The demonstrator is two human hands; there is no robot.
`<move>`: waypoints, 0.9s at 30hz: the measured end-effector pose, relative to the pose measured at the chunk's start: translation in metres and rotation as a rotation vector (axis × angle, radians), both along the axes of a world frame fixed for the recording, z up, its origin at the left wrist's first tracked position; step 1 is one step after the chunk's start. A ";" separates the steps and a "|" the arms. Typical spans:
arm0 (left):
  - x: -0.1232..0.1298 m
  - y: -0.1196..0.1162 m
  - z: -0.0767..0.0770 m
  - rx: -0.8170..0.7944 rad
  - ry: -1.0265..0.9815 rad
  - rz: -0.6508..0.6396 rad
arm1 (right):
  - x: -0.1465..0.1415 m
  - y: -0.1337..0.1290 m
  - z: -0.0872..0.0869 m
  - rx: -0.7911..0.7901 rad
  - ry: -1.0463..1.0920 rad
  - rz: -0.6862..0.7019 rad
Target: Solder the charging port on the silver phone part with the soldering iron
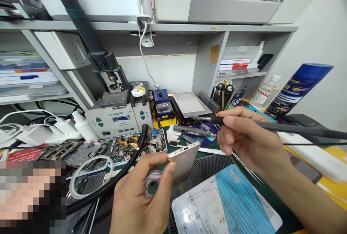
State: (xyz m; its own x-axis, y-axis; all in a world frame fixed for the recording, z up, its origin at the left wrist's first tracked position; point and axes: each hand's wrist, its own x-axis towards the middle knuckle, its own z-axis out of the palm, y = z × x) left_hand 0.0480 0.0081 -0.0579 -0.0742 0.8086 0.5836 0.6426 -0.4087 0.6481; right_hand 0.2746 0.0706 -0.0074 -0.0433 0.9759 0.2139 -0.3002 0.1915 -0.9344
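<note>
Phone point(187, 163) in the left hand point(141, 196), metal-tipped tool point(284, 128) in the right hand point(252, 140)

Thumb and fingers of the left hand are clamped on the phone, which is held above the desk point(272, 190). Its smooth, pale metallic body has rounded corners; the narrow end with a port and small slots points up, and the long axis drops steeply from there. A round spool point(153, 178) with a green centre shows between thumb and index finger; whether the hand grips it, I cannot tell. The right hand is pinched on the slender, dark, rod-like tool, whose thin metal tip points left, above the phone and apart from it. Below lies a glossy, scuffed blue-and-white pack point(230, 201), its print too small to read. Behind, a boxy grey station point(116, 127) reads "LEAD FREE", and a blue-and-black unit point(162, 109) shows what looks like "270"
</note>
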 end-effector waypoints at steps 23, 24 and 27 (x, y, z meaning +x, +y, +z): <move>0.002 -0.008 -0.020 -0.047 0.057 0.152 | 0.002 -0.028 -0.009 -0.017 -0.097 0.050; 0.001 -0.008 -0.021 -0.046 0.065 0.140 | 0.001 -0.031 -0.010 -0.005 -0.129 0.021; 0.000 -0.007 -0.024 0.016 0.041 0.101 | 0.001 -0.038 -0.014 0.046 -0.277 -0.057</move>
State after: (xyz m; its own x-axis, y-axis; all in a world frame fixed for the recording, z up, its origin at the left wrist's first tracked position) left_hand 0.0477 0.0007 -0.0818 -0.1307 0.7889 0.6004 0.7072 -0.3503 0.6141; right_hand 0.2752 0.0325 -0.0217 -0.0515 0.9680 0.2456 -0.0227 0.2447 -0.9693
